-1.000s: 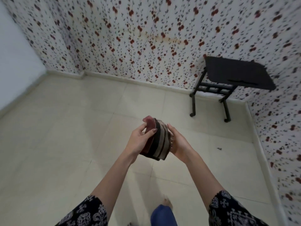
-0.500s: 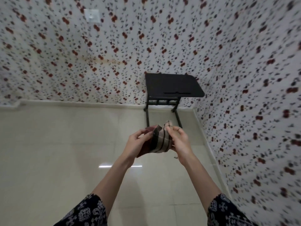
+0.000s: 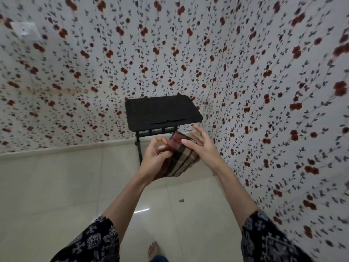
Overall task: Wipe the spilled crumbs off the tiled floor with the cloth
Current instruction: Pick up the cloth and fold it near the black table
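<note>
A checked cloth (image 3: 180, 159) in beige, brown and dark red hangs folded between my two hands at chest height. My left hand (image 3: 155, 157) pinches its left edge with thumb and fingers. My right hand (image 3: 201, 146) rests against the cloth's right side with its fingers spread apart. A small dark clump of crumbs (image 3: 181, 200) lies on the cream tiled floor (image 3: 56, 186) below my hands, near the right wall.
A small black folding table (image 3: 162, 112) stands in the corner just beyond my hands. Flowered walls (image 3: 273, 110) close in ahead and on the right. My bare foot (image 3: 154, 250) shows at the bottom edge. A white switch plate (image 3: 25, 30) is on the wall, upper left.
The view has swung right and closer to the corner table. My right hand's fingers have spread off the cloth, which now hangs looser from my left hand.
</note>
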